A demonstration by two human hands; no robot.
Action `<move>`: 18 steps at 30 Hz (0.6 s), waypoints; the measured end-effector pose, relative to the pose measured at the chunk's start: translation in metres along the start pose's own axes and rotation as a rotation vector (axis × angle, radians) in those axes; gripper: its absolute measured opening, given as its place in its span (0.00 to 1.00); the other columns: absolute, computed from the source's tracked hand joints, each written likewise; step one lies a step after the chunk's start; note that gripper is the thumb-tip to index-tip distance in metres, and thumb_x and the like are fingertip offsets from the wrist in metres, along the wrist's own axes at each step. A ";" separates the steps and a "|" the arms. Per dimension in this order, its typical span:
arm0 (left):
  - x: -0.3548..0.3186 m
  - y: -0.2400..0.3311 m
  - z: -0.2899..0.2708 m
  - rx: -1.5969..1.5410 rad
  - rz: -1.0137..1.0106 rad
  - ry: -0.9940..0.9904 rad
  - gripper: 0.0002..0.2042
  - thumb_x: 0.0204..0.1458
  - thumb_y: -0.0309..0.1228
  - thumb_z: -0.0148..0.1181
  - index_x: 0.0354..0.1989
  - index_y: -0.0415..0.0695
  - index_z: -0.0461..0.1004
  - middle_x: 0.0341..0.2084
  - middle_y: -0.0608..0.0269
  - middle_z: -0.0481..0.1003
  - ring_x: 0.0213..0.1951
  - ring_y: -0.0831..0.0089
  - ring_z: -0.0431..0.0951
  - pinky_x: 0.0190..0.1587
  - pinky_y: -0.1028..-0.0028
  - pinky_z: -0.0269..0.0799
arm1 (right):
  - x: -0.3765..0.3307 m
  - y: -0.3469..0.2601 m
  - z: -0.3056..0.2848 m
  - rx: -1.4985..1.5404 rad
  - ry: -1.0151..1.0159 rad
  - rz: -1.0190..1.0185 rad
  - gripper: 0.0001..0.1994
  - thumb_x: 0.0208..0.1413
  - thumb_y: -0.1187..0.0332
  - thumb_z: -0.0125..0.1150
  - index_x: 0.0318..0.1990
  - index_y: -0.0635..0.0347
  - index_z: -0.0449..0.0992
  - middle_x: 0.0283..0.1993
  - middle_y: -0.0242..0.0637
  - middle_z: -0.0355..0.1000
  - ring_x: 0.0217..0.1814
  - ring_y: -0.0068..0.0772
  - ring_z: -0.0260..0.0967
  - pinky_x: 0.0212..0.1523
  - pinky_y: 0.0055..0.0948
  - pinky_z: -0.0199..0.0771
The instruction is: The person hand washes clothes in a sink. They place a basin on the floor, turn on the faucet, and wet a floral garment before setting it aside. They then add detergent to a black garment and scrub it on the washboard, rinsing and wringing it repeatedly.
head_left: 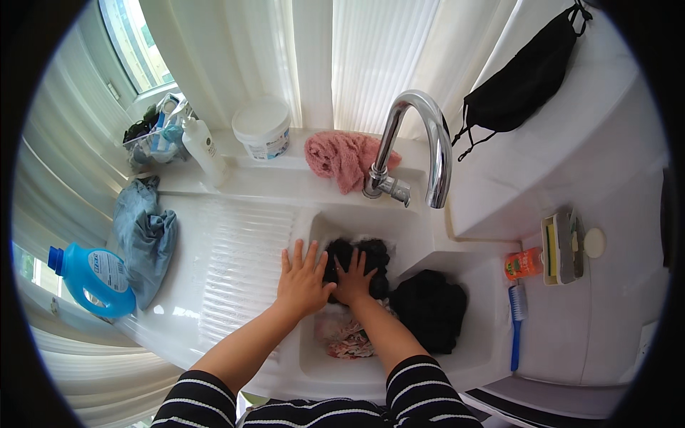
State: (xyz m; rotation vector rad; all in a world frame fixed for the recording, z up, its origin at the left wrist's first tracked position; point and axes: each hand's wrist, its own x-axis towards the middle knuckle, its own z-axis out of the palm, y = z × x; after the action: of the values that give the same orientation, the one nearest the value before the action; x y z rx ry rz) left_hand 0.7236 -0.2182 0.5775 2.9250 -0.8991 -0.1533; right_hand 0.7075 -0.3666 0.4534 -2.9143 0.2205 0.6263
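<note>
**Dark garment pressed in the sink**

A black garment (357, 258) is pressed flat by the right hand (352, 279), fingers spread, inside the white sink (314, 357). At its 9 o'clock, the left hand (302, 279) is laid open-palmed on the basin edge. A second black cloth (430, 308) lies at 4 o'clock.

a home laundry corner (washboard sink (242, 250), detergent jug (93, 278)).

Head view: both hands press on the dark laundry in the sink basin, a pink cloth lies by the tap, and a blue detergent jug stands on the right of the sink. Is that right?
Not quite. The head view shows the blue detergent jug on the left of the sink, beyond the ribbed drainboard. The rest holds: left hand and right hand rest on the dark laundry, and the pink cloth lies by the tap.
</note>
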 end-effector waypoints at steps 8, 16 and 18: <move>-0.001 -0.001 0.000 -0.032 0.014 0.047 0.33 0.55 0.50 0.53 0.65 0.44 0.62 0.69 0.49 0.52 0.71 0.43 0.40 0.68 0.41 0.34 | -0.001 -0.003 -0.004 -0.055 -0.071 -0.018 0.35 0.53 0.39 0.55 0.68 0.37 0.60 0.78 0.42 0.31 0.79 0.52 0.24 0.62 0.79 0.39; 0.000 -0.008 0.008 -0.207 0.085 0.245 0.27 0.57 0.43 0.54 0.63 0.43 0.64 0.65 0.47 0.58 0.68 0.47 0.52 0.69 0.52 0.47 | 0.001 0.035 -0.011 1.208 0.136 0.163 0.21 0.59 0.58 0.59 0.54 0.64 0.71 0.55 0.42 0.72 0.55 0.45 0.69 0.54 0.48 0.68; 0.001 -0.017 0.018 -0.615 0.068 0.252 0.26 0.59 0.42 0.53 0.63 0.41 0.64 0.64 0.47 0.61 0.67 0.51 0.58 0.68 0.56 0.51 | -0.025 0.034 -0.046 1.835 0.165 0.100 0.20 0.59 0.61 0.59 0.53 0.65 0.71 0.50 0.38 0.74 0.48 0.41 0.73 0.48 0.41 0.72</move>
State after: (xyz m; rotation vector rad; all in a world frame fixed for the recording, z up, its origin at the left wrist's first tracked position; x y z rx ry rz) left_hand 0.7318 -0.2058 0.5581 2.2810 -0.7435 -0.0422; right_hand 0.6973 -0.4057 0.5017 -1.1533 0.5517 0.0039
